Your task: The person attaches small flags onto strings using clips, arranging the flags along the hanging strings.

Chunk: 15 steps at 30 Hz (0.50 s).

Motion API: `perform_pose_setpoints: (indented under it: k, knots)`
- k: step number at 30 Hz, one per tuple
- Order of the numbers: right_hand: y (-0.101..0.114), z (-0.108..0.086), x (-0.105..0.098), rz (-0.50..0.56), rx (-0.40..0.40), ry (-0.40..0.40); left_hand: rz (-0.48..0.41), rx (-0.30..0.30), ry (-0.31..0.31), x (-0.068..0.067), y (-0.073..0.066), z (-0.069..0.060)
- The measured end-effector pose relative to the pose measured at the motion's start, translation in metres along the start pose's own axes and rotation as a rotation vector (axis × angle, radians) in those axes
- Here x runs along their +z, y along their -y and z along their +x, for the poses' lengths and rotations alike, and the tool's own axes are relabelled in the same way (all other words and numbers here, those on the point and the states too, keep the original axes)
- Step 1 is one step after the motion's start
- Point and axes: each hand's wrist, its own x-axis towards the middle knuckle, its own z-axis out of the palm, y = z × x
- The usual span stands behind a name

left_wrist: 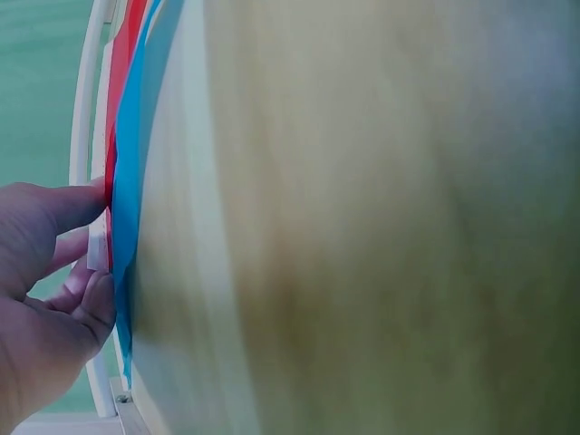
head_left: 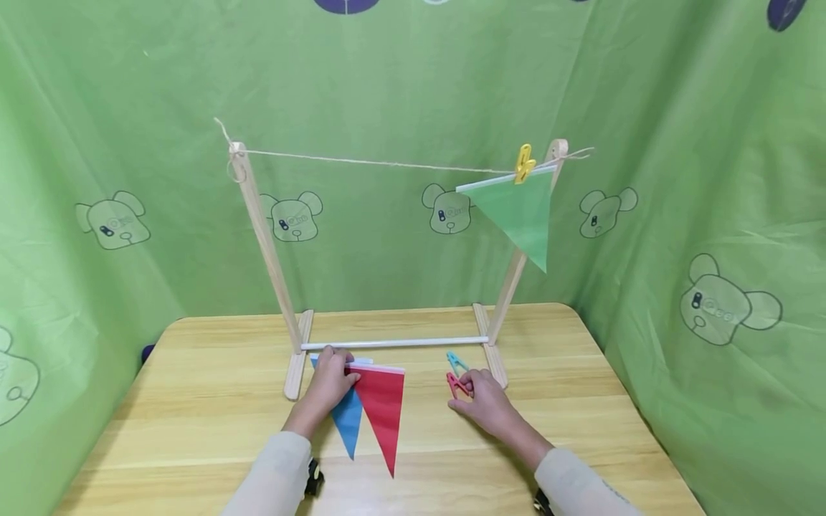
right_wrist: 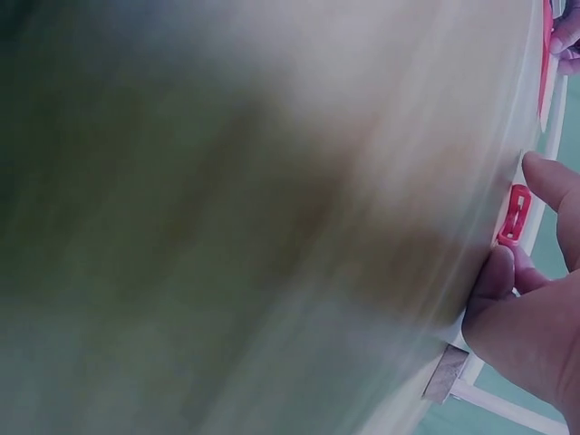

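Observation:
In the head view my left hand (head_left: 328, 380) pinches the white top edge of a red pennant (head_left: 383, 408). A blue pennant (head_left: 348, 419) lies partly beneath it, its upper part covered by that hand; the left wrist view shows my fingers (left_wrist: 82, 299) at the red and blue pennants (left_wrist: 129, 163). My right hand (head_left: 487, 405) is at a red clip (head_left: 455, 385) on the table, fingertips touching it, and the right wrist view shows the red clip (right_wrist: 515, 214) between thumb and fingers. A teal clip (head_left: 457, 361) lies just behind the red one.
A wooden stand (head_left: 267, 244) has a string (head_left: 387, 164) tied between its posts. A yellow clip (head_left: 524, 163) holds a green pennant (head_left: 523, 215) near the right post. A white rod (head_left: 393, 343) joins the feet. Green cloth (head_left: 400, 86) surrounds the wooden table (head_left: 226, 401).

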Motion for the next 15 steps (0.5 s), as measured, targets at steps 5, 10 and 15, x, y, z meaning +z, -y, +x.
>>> perform_pose_setpoints:
  k: [5,10,15]
  knots:
    - [-0.0003,0.0007,-0.0004,0.009,-0.007,-0.007,0.010,0.028,-0.016,-0.0015,-0.0002,0.0015]
    - [-0.0025,0.0019,0.0027,0.011,-0.002,-0.010,0.015,0.050,-0.014,-0.0021,0.0004,0.0015]
    - [-0.0034,0.0018,0.0043,0.013,-0.004,-0.015,0.028,0.080,-0.032,-0.0013,0.0025,0.0008]
